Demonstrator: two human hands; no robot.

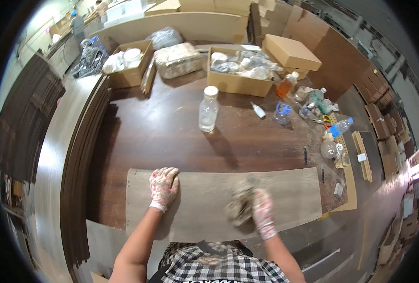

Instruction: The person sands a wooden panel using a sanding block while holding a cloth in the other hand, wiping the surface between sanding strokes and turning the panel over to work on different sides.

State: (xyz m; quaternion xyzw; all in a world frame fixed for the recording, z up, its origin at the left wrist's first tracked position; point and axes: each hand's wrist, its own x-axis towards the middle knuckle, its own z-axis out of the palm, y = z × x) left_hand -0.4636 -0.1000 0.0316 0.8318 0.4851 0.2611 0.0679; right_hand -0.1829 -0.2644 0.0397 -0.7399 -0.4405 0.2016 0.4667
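Note:
A long grey-brown wood-grain board (205,195) lies across the near side of the dark table. On its left part rests my left hand (164,186), in a white glove with a red pattern, palm down and holding nothing. My right hand (263,212), gloved the same way and slightly blurred, grips a crumpled grey-brown rag (240,205) against the board's right half. Beyond the board stands a clear bottle with a white cap (208,109), partly filled with clear liquid. A small white squeeze bottle (258,111) lies to its right.
A stack of dark panels (75,174) lines the table's left side. At the back are an open carton of plastic bags (240,87), another carton (131,78) and a wrapped bundle (178,60). Several bottles, one with orange liquid (286,85), crowd the right edge.

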